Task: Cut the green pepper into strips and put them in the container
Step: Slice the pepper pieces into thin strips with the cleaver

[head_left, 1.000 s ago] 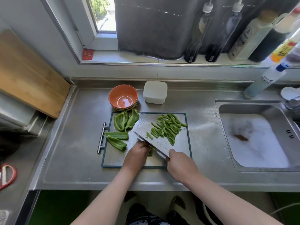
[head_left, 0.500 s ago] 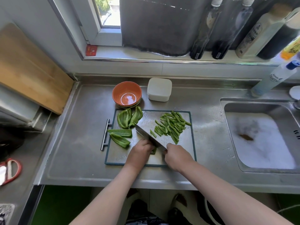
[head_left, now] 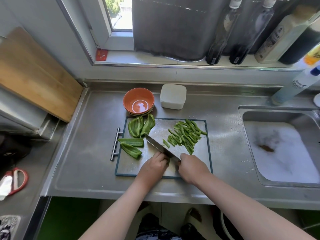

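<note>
While the right hand (head_left: 192, 166) gripped the knife (head_left: 158, 146) over the cutting board's (head_left: 209, 149) front, the left hand (head_left: 153, 166) curled beside the blade, whatever it held hidden. Pepper strips (head_left: 187, 135) lay on the board's right, uncut pieces (head_left: 136, 129) left, the container (head_left: 173, 96) just behind.

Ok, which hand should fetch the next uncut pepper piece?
Probably the left: the left hand lies nearer the uncut pepper pieces at the left of the cutting board, while the right hand grips the knife.
</note>
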Motion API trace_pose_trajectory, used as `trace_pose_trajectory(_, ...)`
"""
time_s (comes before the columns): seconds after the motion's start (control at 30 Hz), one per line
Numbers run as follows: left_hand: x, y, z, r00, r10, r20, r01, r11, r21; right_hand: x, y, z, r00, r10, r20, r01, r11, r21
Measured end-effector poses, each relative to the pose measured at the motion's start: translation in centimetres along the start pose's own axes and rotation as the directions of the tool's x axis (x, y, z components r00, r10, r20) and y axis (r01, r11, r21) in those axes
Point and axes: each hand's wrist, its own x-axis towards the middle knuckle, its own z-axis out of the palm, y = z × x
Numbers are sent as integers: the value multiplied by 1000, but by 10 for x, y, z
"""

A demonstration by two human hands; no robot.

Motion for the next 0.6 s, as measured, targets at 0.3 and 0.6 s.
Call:
trace_pose_trajectory(0.3, -4, -1, -6, 998, -50, 25, 52, 995, -86, 5, -8, -6, 1000, -9, -7, 10, 1000, 4)
trace_pose_trajectory(0.6, -1, 0, -8, 994, -107, 30, 110, 987, -119, -28, 12, 3, 995, -68, -73, 64, 997, -44)
